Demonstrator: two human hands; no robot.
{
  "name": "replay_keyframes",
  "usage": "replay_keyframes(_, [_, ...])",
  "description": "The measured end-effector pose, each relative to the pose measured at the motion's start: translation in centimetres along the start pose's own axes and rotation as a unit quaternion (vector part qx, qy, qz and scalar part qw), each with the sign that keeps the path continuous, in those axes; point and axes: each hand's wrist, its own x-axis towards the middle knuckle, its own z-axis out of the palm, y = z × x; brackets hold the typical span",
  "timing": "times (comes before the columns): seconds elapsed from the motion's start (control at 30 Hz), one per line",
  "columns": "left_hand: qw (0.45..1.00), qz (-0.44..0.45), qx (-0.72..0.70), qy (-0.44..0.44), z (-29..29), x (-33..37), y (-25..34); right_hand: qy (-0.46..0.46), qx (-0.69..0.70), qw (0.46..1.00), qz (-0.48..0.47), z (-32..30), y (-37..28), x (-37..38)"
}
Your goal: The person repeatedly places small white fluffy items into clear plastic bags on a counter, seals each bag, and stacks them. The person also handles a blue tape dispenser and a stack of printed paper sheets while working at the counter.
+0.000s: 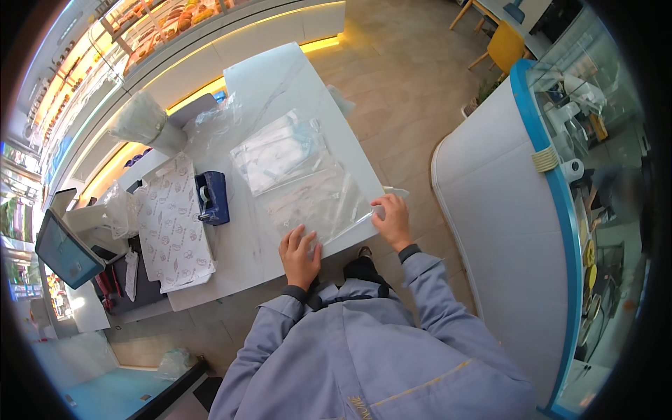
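A clear plastic bag [318, 204] lies flat along the near right edge of the white marbled table [255, 259]. My left hand [301, 259] rests at its near edge, fingers spread and lying on the plastic. At the bag's right corner, the thumb and curled fingers of my right hand [394, 222] close around the edge of the film. Just beyond lies a stack of flat clear packages [276, 152] with white and pale blue contents, partly under or against the bag.
Left of the bag stands a blue tape dispenser [213, 198], beside printed paper sheets [173, 220]. A bag-lined container [150, 126] and a screen [66, 248] stand farther left. A white curved counter with a blue rim [553, 189] stands to the right.
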Motion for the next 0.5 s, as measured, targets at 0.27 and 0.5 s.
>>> replay_keyframes(0.27, [1.0,0.004,-0.004,0.002,0.1,0.1,-0.1,-0.091,0.024,0.987,-0.133,5.0,-7.5,-2.8])
replay_keyframes(0.5, [1.0,0.018,0.001,-0.026,-0.8,-0.2,-0.4,-0.11,0.059,0.986,-0.108,3.4,-4.8,-1.8])
